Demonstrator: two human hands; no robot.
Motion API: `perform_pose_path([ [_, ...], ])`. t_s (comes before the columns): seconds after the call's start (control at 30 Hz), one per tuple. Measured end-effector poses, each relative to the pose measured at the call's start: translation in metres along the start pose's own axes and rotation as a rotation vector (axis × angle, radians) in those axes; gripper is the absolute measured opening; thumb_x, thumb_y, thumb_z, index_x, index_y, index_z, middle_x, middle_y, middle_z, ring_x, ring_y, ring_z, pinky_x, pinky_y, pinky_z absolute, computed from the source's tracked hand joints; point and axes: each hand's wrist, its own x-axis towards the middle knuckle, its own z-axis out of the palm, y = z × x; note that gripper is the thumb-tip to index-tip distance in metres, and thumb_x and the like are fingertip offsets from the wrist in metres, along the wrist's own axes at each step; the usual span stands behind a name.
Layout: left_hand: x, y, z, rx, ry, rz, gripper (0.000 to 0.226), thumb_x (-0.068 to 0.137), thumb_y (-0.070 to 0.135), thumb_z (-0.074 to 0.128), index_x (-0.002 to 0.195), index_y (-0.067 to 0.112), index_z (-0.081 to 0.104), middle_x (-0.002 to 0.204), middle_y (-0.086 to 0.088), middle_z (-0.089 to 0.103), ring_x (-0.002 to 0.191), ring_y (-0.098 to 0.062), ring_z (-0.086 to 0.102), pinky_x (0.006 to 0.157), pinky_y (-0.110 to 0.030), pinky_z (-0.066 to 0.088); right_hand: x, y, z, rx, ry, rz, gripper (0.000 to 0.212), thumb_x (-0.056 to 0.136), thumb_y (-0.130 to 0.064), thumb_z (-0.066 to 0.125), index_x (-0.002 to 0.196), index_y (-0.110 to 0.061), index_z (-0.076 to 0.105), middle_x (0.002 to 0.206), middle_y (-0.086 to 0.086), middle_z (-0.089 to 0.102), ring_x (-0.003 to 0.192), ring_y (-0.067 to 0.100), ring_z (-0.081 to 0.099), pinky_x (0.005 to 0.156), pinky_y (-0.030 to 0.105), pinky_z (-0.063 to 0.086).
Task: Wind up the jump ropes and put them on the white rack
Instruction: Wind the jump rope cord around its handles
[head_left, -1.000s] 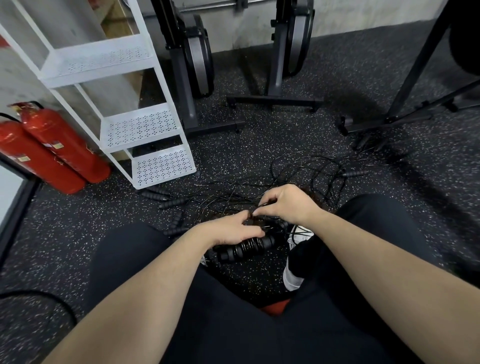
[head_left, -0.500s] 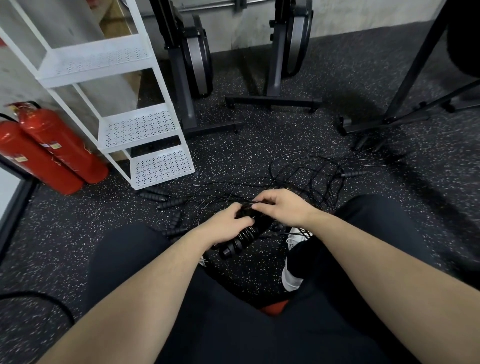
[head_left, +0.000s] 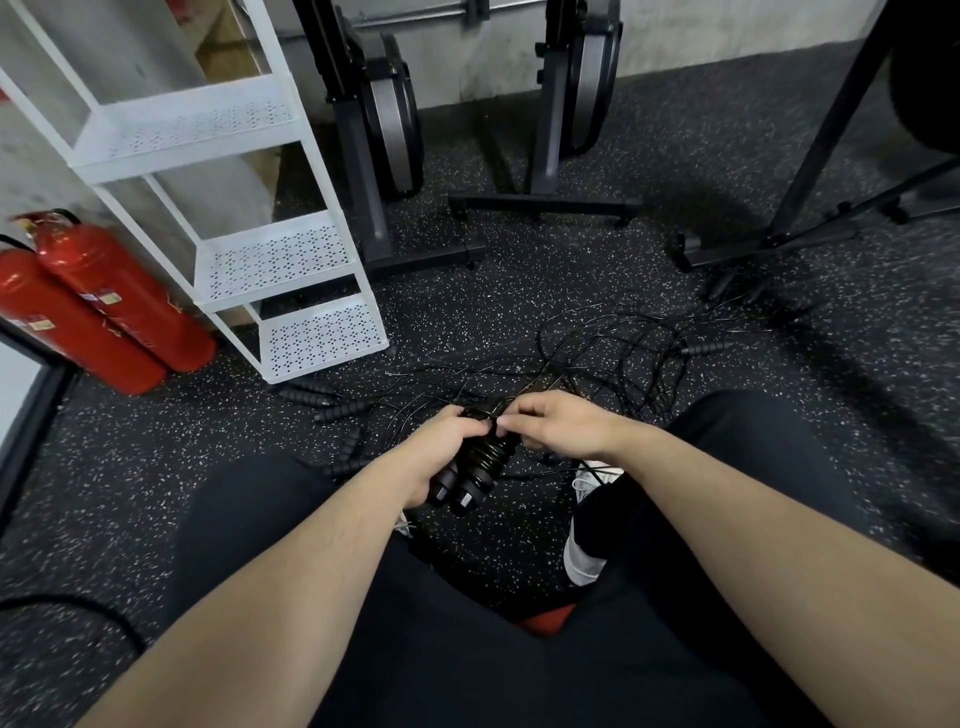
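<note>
Gripped paired black handles (head_left: 470, 470) in left hand (head_left: 441, 447); pinched thin rope (head_left: 501, 415) with right hand (head_left: 558, 428) above tangle.

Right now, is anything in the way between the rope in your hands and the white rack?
Nothing solid. The left hand grips the jump rope handles; loose handles lie on the floor before the white rack. Its shelves look open.

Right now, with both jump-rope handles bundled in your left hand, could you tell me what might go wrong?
1. The cord pinched by the right hand may run into the tangle of ropes, so winding could drag others along.
2. The left hand grips the paired handles near the top; they could slip.
</note>
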Motion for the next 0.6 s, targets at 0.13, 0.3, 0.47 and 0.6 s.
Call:
perform_pose_path([
  [0.13,0.001,0.001,-0.003,-0.109,0.051,0.020,0.030,0.097,0.017,0.064,0.127,0.017,0.060,0.106,-0.012,0.072,0.081,-0.029,0.071,0.058,-0.035,0.058,0.000,0.002,0.001,0.066,-0.062,-0.002,0.015,0.104,-0.032,0.053,0.103,-0.025,0.067,0.064,-0.011,0.054,0.057,0.011,0.043,0.053,0.026,0.035],
  [0.3,0.000,0.004,-0.005,-0.239,0.064,0.041,0.033,0.096,0.018,0.063,0.128,0.013,0.062,0.115,-0.018,0.073,0.091,-0.037,0.070,0.068,-0.040,0.058,-0.001,-0.002,0.000,0.053,0.066,-0.037,0.014,0.101,-0.036,0.061,0.094,-0.023,0.064,0.057,-0.013,0.052,0.049,0.007,0.043,0.047,0.022,0.037],
  [0.47,-0.006,0.011,-0.014,-0.457,-0.014,0.003,0.031,0.098,0.024,0.055,0.117,0.004,0.068,0.097,-0.018,0.074,0.078,-0.034,0.071,0.061,-0.032,0.055,-0.003,-0.001,-0.001,0.018,0.113,-0.042,0.019,0.103,-0.039,0.054,0.090,-0.027,0.060,0.057,-0.014,0.050,0.053,0.009,0.042,0.052,0.027,0.040],
  [0.6,-0.013,0.014,-0.017,-0.596,-0.061,0.029,0.037,0.094,0.022,0.057,0.122,0.000,0.065,0.098,-0.021,0.073,0.073,-0.034,0.070,0.053,-0.030,0.054,-0.006,-0.001,-0.005,0.060,0.050,-0.071,0.024,0.107,-0.036,0.048,0.094,-0.028,0.066,0.060,-0.014,0.050,0.053,0.004,0.045,0.054,0.022,0.039],
])
